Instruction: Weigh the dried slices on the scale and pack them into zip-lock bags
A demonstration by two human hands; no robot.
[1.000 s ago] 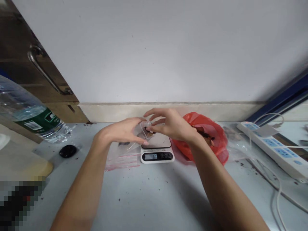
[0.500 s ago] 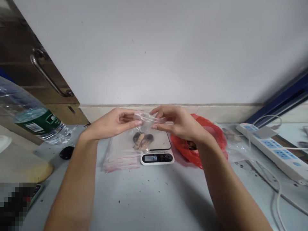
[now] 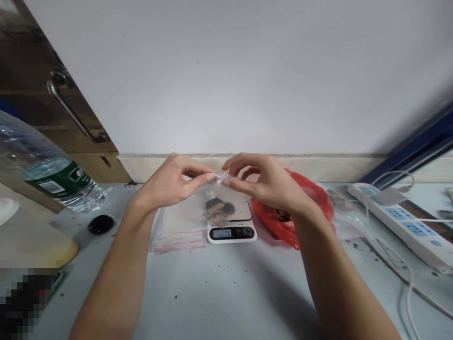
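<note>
A small clear plastic bag (image 3: 212,192) hangs above the white kitchen scale (image 3: 231,235), its film thin, shiny and creased, its top edge drawn into a narrow pale strip. Low in it bunch a few wrinkled pieces (image 3: 220,210), blackish-brown on their rounded parts and tan elsewhere, blurred slightly by the plastic. The left hand (image 3: 174,182) and right hand (image 3: 266,182) each pinch that edge, thumb closed against fingers, their tips near one another.
</note>
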